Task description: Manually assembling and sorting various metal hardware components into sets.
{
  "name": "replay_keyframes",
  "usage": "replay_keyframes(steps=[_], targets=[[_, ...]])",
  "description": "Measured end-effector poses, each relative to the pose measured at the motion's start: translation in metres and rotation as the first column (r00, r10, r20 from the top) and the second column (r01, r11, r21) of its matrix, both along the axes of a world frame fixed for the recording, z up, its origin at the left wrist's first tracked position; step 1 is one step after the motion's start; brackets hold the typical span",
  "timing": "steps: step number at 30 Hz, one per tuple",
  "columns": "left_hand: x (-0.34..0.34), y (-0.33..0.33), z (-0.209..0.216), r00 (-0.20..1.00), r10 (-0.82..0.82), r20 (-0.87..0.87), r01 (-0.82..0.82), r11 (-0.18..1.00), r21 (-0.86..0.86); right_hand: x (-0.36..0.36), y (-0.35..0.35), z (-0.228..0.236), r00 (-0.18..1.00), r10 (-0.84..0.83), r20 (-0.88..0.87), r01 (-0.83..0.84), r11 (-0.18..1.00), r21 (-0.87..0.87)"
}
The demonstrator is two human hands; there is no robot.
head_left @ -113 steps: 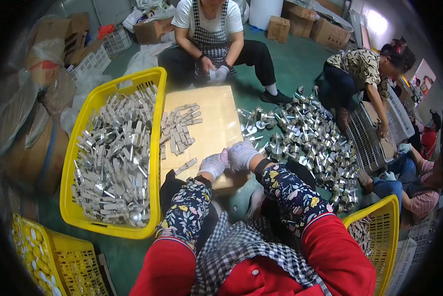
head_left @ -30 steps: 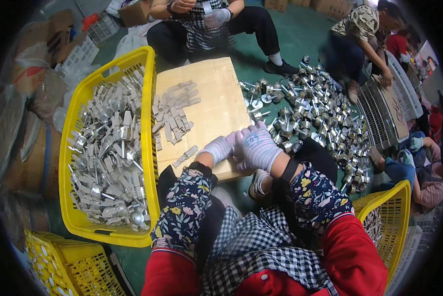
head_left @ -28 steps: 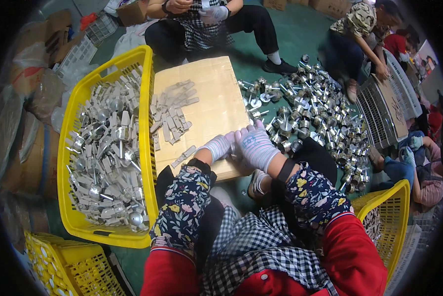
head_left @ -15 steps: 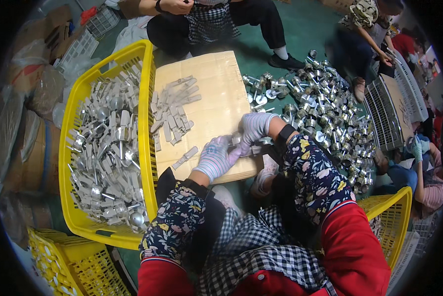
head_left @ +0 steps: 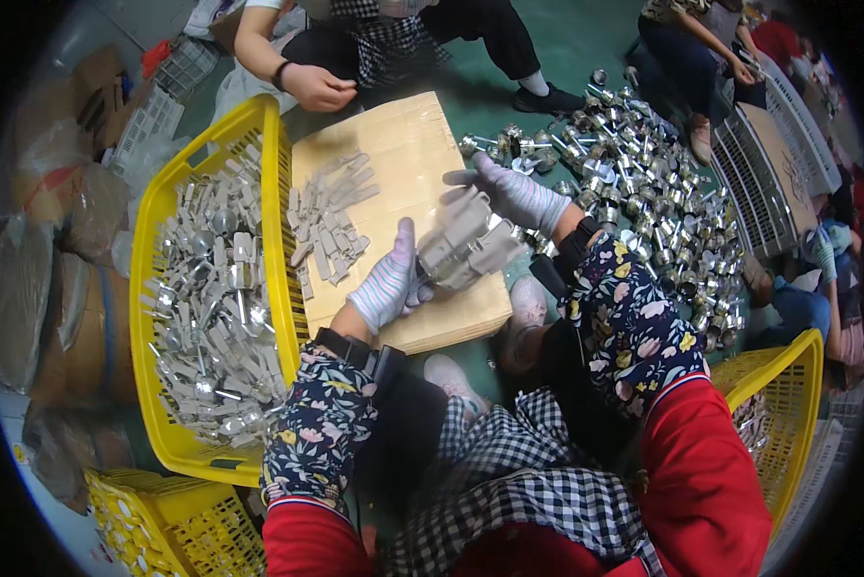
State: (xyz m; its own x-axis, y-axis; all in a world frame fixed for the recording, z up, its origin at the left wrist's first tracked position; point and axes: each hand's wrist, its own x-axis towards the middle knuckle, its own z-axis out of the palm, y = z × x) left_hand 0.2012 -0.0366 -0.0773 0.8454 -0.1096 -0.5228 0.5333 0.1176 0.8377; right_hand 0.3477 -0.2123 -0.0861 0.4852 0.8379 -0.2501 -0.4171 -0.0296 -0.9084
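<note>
A metal part with grey plastic clips about it [head_left: 466,245], smeared by motion, shows between my two hands over the cardboard. My left hand [head_left: 384,288], in a striped glove, is at its lower left side with the thumb stretched up, apart from the fingers. Whether those fingertips touch the part I cannot tell. Above it on the right, my right hand [head_left: 523,192] is open with its fingers stretched leftward, also gloved. Loose grey plastic clips [head_left: 331,236] lie on the left half of the flat cardboard stack [head_left: 403,135].
A yellow basket [head_left: 283,240] heaped with grey clips and metal parts stands left. Many metal parts [head_left: 634,202] cover the green floor at right. Across the cardboard sits another person, one hand [head_left: 318,88] near its far edge. More yellow baskets [head_left: 201,529] [head_left: 788,404] stand at both lower corners.
My hands, close together over the cardboard before, have moved apart, and the clipped metal part now shows between them. The single clip near my left hand no longer shows. The other person's hand has come lower.
</note>
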Motion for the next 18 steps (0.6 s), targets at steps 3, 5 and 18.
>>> replay_keyframes(steps=[3,5,18], targets=[[-0.018,0.016,0.032,0.981,-0.167,-0.1,0.149,0.975,-0.167,-0.033,0.004,0.012,0.976,-0.093,-0.199,0.112,0.99,0.087],[-0.024,0.01,0.049,0.983,-0.166,-0.071,0.147,0.964,-0.224,-0.034,-0.008,-0.008,0.971,0.001,-0.241,0.034,0.989,0.145],[-0.074,-0.011,0.064,0.975,0.173,0.141,-0.18,0.983,0.039,-0.102,-0.052,0.048,0.929,0.177,0.324,-0.203,0.978,0.048]])
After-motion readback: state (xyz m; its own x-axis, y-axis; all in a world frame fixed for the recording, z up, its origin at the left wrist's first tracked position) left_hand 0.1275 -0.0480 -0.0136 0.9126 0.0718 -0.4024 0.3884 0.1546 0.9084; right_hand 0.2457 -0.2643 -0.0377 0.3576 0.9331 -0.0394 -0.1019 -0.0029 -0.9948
